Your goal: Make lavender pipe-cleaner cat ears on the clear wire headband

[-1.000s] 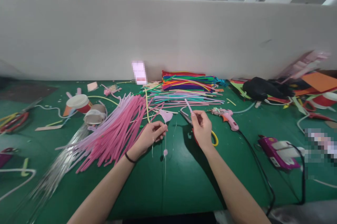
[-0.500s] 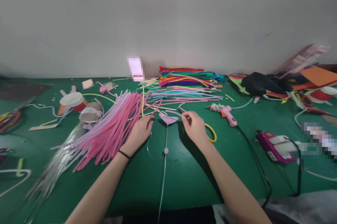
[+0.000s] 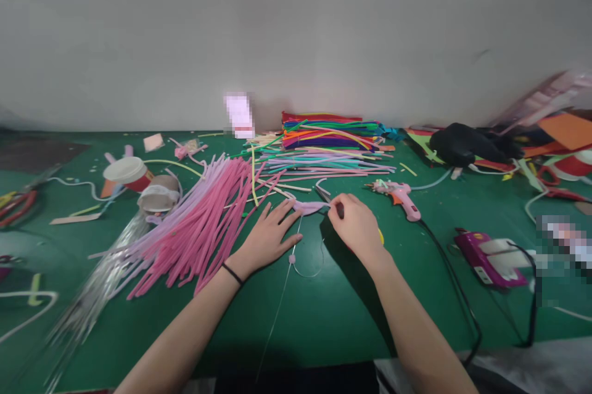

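A lilac pipe-cleaner piece [image 3: 311, 208], drawn out long and narrow, lies between my hands. My left hand [image 3: 271, 233] rests palm down with its fingers spread, fingertips touching the piece's left end. My right hand [image 3: 354, 221] is closed in a pinch at the right end. A thin clear thread [image 3: 276, 311] runs from the piece toward the table's front edge. On it sits a small lilac bead-like bit [image 3: 291, 259]. A loose thread loop [image 3: 312, 275] curves to its right. Partly under my right hand is a yellow-handled tool [image 3: 381, 236], mostly hidden.
Pink and lilac pipe cleaners [image 3: 198, 233] are heaped at left, beside clear strands [image 3: 99, 283] and paper cups [image 3: 127, 172]. Multicoloured bundles [image 3: 328, 135] lie at the back. To the right are a pink glue gun [image 3: 401, 195], its black cable and a purple power strip [image 3: 490, 258].
My left hand has moved right and spread its fingers over the lilac piece. The piece has swung right and looks longer and narrower. My right hand has shifted slightly right.
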A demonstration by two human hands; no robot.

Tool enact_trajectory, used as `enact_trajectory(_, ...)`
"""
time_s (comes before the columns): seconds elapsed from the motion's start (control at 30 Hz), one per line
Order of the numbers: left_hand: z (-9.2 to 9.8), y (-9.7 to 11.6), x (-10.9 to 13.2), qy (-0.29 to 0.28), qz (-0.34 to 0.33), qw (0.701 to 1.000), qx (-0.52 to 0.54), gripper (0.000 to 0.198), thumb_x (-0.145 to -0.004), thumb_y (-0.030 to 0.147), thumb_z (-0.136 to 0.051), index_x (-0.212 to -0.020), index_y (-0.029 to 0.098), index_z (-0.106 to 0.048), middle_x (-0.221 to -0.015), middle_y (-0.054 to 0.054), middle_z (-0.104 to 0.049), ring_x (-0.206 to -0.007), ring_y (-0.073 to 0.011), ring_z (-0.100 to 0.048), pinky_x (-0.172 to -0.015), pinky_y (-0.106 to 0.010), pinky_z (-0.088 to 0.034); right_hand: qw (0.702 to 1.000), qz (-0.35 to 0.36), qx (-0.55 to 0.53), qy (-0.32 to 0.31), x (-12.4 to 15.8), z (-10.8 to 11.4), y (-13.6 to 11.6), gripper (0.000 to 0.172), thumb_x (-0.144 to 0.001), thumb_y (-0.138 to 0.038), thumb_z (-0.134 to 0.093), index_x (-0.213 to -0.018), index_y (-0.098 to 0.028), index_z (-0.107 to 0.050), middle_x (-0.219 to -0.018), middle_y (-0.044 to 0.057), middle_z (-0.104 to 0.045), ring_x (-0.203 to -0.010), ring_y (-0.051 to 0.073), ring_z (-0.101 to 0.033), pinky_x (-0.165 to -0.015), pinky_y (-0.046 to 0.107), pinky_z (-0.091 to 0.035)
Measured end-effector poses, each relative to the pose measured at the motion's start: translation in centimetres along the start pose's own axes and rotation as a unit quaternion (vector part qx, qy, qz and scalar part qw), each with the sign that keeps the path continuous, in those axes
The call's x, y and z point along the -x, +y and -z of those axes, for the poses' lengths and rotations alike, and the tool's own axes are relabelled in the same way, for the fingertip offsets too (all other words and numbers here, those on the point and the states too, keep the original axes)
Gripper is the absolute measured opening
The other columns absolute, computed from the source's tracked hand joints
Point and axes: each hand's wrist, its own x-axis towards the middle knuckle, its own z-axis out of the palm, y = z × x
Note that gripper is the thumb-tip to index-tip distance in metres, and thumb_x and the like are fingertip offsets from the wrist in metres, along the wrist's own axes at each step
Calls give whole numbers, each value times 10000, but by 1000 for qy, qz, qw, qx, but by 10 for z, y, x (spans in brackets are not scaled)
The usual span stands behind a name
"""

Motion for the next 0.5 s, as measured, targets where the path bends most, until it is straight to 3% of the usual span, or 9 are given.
enact_trajectory(0.1, -3, -1, 0, -9, 3, 1000, -14, 518, -941, 474, -372, -1427, 299, -345, -1528, -69, -289, -1407, -260, -237, -1125, -517, -197, 998, -7, -62, 26, -4, -11, 2, 120, -844, -287, -536, -867, -193, -608, -788, 18, -616, -692, 155, -564, -647, 255, -377)
enact_trajectory(0.17, -4, -2, 0, -10, 1, 1000, -20, 513, -942, 475, -368, -1426, 307, -345, -1528, -66, -289, -1407, -261, -236, -1121, -523, -199, 997, -10, -72, 5, -6, -20, 2, 143, -833, -323, -569, -871, -198, -627, -754, 10, -603, -669, 156, -557, -639, 256, -379)
enact_trajectory(0.27, -4, -2, 0, -8, 0, 1000, -22, 507, -941, 474, -374, -1420, 310, -358, -1526, -68, -293, -1406, -266, -236, -1118, -532, -198, 999, -16, -38, -27, -8, -31, -1, 160, -812, -362, -614, -862, -214, -649, -794, 20, -615, -678, 163, -556, -597, 256, -353)
enact_trajectory(0.5, -5, -1, 0, 4, -2, 1000, -6, 506, -929, 462, -413, -1411, 310, -378, -1517, -63, -308, -1407, -284, -221, -1116, -542, -206, 999, -24, 16, -38, -6, -35, -8, 78, -820, -295, -618, -831, -218, -620, -842, 33, -633, -725, 179, -582, -598, 264, -353)
